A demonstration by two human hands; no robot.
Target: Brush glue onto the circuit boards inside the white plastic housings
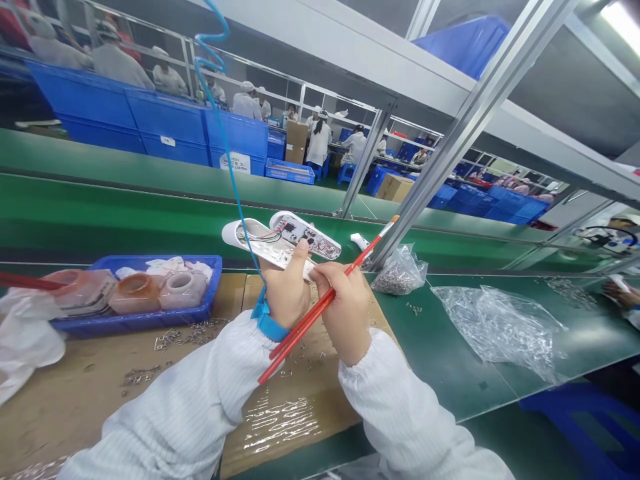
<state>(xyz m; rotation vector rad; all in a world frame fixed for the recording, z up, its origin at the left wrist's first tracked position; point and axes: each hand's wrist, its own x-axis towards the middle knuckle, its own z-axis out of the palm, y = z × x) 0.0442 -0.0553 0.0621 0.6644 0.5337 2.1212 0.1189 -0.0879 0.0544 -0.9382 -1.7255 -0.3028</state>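
My left hand (286, 293), with a blue wrist strap (270, 325), is closed on an opened white plastic housing (260, 243). Its two halves lie side by side, joined by thin wires; one half carries a circuit board (300, 233). The left thumb presses on the housing near the board. My right hand (346, 307) is closed around thin red-handled brushes (320, 308), which slant up to the right; a pale tip shows at the upper end. Its thumb and index finger meet at the housing's near end. Whether they grip its edge, I cannot tell.
A blue tray (215, 293) holds small jars (183, 290) and white cloth. Small metal parts (193, 332) lie scattered on the cardboard (300, 413). A bag of metal parts (400, 270) stands beside a metal post (450, 147). Clear plastic bags (500, 327) lie right. A coiled blue cord (227, 147) hangs ahead.
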